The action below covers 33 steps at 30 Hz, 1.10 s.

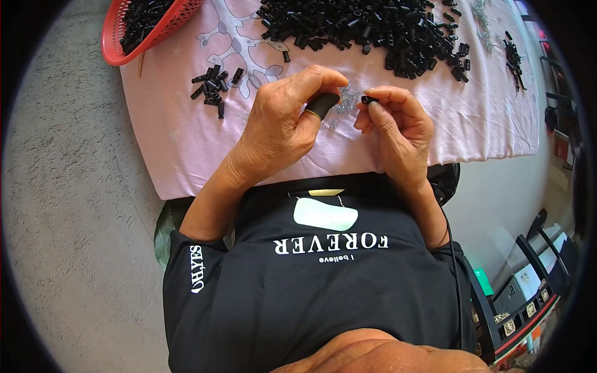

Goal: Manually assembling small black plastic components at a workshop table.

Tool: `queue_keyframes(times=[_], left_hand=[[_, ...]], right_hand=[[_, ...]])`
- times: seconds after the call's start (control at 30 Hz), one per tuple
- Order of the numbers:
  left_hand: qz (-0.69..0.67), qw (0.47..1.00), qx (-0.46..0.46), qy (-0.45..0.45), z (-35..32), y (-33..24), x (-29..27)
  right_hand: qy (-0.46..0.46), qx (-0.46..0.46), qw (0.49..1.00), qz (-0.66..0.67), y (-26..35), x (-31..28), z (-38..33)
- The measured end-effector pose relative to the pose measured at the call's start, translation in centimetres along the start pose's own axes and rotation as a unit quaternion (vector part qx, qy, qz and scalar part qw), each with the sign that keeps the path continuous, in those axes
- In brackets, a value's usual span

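My right hand (401, 127) pinches a small black plastic tube-shaped piece (368, 99) between thumb and fingertips, above the pink cloth. To its left, my left hand (280, 115) is closed, thumb and forefinger brought together. A black finger cot (322, 105) covers its thumb. Whatever sits between those fingertips, if anything, is too small to make out. Between the two hands lies a scatter of tiny silvery pieces (344, 107) on the cloth. Beyond them spreads a large heap of similar black pieces (354, 22).
The patterned pink cloth (168, 137) covers the table. A red plastic basket (115, 46) with black pieces stands far left. Near it lies a small group of black pieces (213, 87). At the far right are more silvery bits (483, 25) and a thin black cluster (513, 62).
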<state>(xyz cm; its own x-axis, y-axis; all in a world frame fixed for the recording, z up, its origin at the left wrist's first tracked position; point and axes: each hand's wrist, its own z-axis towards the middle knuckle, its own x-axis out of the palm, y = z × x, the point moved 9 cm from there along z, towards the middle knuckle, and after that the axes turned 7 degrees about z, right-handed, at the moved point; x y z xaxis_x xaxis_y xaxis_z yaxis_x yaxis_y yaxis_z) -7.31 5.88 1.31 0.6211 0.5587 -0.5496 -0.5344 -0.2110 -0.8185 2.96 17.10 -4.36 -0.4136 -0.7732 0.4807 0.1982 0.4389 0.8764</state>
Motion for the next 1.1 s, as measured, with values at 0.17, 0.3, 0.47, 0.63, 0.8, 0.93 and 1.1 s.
queue_keyframes(times=[0.17,0.3,0.47,0.63,0.8,0.93,1.1], left_hand=[[0.002,1.0,0.023,0.008,0.0,-1.4,0.3],[0.032,0.997,0.067,-0.005,0.0,-2.2,0.6],[0.029,0.997,0.065,0.001,-0.2,-2.0,1.1],[0.026,0.998,0.064,0.0,-0.2,-2.2,1.0],[-0.062,0.997,-0.035,-0.005,-0.3,0.0,1.0],[-0.02,0.998,-0.02,-0.056,-0.1,0.4,-0.3],[0.013,0.999,-0.004,-0.047,-0.4,0.4,-0.6]], right_hand=[[-0.025,0.008,1.0,-0.008,0.3,0.2,0.0],[-0.013,0.012,1.0,-0.006,0.1,0.2,-0.1],[-0.009,0.015,1.0,-0.002,0.2,0.2,-0.2],[-0.012,0.014,1.0,-0.004,0.2,0.2,-0.2],[-0.008,0.016,1.0,-0.003,0.2,0.3,-0.2],[-0.015,0.013,1.0,-0.015,0.3,0.1,-0.5],[-0.021,0.027,0.997,-0.07,0.4,0.4,-0.9]])
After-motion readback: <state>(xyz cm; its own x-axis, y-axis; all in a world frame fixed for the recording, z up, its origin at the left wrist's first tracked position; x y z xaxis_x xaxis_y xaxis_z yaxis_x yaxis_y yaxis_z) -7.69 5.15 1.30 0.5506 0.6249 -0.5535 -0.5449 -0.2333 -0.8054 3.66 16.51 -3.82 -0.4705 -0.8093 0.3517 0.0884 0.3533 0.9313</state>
